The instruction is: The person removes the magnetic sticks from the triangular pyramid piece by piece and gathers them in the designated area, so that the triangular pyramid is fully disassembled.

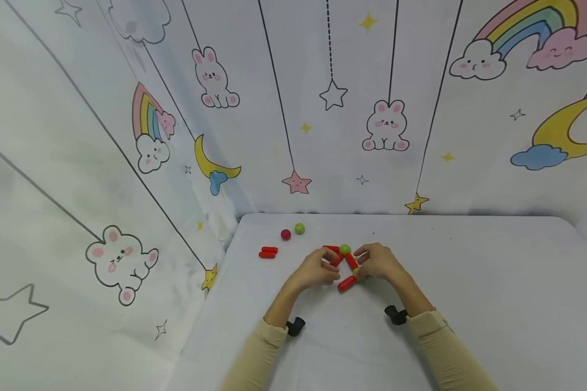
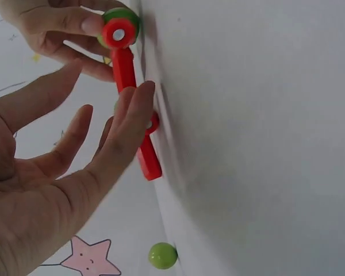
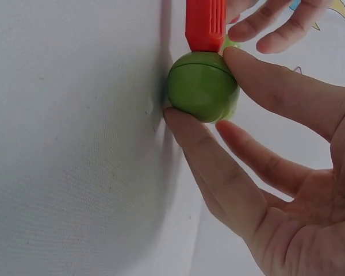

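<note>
Person's R hand [image 1: 378,262] pinches a green ball [image 3: 201,86] btwn thumb & fingers, w/ a red rod [image 1: 346,283] touching it, part of a rod-&-ball figure [image 1: 351,262] on the white table [image 1: 469,282]; L hand [image 1: 318,267] is relaxed, fingers apart, close by the figure, can't tell if touching. Further L lie two loose rods [image 1: 268,252], a red ball [image 1: 286,234] & a lime ball [image 1: 299,228]

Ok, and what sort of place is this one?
Probably an indoor corner set up for filming: a white-covered table, a cartoon-printed backdrop behind it and along the left, and toy-like red rods and green balls on it.
</note>
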